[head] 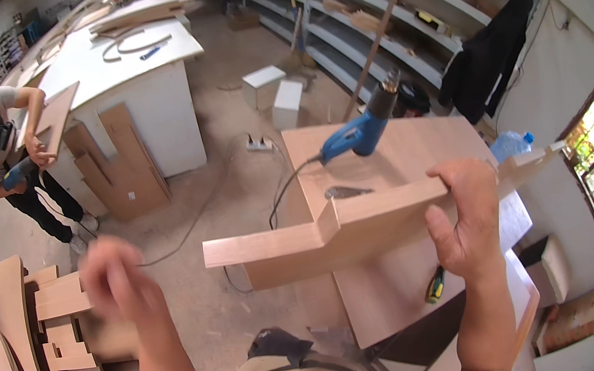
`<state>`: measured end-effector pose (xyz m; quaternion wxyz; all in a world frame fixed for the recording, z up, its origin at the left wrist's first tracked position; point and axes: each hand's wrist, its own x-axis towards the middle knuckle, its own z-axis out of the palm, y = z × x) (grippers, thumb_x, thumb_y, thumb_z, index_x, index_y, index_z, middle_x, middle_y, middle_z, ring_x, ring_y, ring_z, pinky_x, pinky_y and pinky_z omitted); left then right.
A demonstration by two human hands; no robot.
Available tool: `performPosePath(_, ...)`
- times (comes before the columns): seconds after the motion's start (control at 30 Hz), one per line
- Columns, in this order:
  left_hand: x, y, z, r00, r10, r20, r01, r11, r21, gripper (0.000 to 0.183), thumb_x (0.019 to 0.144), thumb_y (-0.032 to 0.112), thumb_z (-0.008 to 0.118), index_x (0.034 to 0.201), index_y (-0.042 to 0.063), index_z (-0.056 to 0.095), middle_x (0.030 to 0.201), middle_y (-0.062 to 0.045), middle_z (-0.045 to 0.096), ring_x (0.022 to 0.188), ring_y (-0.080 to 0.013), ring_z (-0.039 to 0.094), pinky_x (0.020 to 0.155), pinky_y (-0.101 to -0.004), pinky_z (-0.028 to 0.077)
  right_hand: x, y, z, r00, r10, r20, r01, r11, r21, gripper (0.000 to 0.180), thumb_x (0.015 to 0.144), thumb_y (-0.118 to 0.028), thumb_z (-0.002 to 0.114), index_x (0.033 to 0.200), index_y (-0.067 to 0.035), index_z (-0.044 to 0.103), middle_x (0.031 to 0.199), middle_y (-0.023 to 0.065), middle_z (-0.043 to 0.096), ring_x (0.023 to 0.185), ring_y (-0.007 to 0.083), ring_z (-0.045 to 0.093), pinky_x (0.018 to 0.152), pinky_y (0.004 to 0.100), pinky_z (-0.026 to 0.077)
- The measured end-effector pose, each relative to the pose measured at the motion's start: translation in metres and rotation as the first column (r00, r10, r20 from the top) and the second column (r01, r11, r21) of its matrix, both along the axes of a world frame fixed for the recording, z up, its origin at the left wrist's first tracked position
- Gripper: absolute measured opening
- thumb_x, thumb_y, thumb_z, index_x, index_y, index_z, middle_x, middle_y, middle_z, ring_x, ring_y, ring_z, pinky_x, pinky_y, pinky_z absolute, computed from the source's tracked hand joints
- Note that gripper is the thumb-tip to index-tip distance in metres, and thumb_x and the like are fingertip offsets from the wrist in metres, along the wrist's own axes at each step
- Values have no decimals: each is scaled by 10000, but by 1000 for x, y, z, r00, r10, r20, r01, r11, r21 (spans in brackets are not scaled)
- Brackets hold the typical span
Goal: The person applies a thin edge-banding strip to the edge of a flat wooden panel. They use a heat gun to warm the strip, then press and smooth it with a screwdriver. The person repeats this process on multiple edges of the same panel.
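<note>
My right hand (467, 218) grips the upper edge of a stepped wooden panel (383, 203), its thumb on the near face and its fingers over the far side. The panel stands on edge over a wooden work surface (382, 295), its left end sticking out past it. My left hand (113, 277) is raised to the left of the panel, blurred and touching nothing; its fingers look curled, but whether it holds something small cannot be told. Beyond the panel a blue heat gun (357, 136) stands with its nozzle up. Near my right wrist lies a green and yellow hand tool (435, 285).
Stacked wood offcuts (74, 356) lie at the left. A co-worker (7, 147) holds a panel and a blue power tool by a white-topped bench (105, 76). A cable crosses the floor to a power strip (259, 144). A plastic bottle (510, 145) stands right, near the window.
</note>
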<state>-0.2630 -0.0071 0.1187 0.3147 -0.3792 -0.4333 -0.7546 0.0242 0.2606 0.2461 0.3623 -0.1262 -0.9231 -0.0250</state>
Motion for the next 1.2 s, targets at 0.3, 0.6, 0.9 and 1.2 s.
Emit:
performPosePath(0.3, -61, 145, -74, 645, -501, 576, 762, 483, -432, 253, 1001, 256, 624, 1003, 11, 688, 866, -30, 673, 861, -108, 618, 782, -287, 498, -29, 24, -12, 992, -119, -53, 120, 992, 28, 476, 1078, -468, 439, 1075, -22, 605, 1014, 160, 596, 990, 351, 561, 913, 413, 423)
performPosePath(0.6, 6, 123, -23, 386, -882, 271, 902, 300, -309, 508, 786, 146, 821, 1235, -2, 636, 1088, -85, 724, 914, -199, 669, 845, -329, 530, -53, 49, -17, 980, -144, -139, 143, 990, -20, 569, 1103, -534, 387, 1049, -23, 631, 938, 71, 610, 891, 177, 572, 809, 290, 454)
performPosePath(0.9, 9, 116, 6, 393, -786, 478, 919, 351, -178, 364, 897, 65, 718, 1230, -54, 631, 1111, -91, 706, 982, -172, 662, 840, -309, 533, -76, 58, -12, 992, -25, -122, 25, 1000, 1, 399, 1068, -412, 515, 1089, -40, 656, 1003, 112, 662, 962, 258, 621, 872, 343, 471)
performPosePath(1.2, -6, 104, -16, 552, -737, 389, 834, 483, -267, 526, 893, 173, 695, 1351, -33, 539, 1248, -146, 644, 1110, -261, 658, 926, -377, 546, -93, 72, -23, 935, 127, -332, -47, 970, 237, 478, 1018, -453, 581, 814, -25, 642, 840, 173, 663, 838, 386, 629, 729, 473, 486)
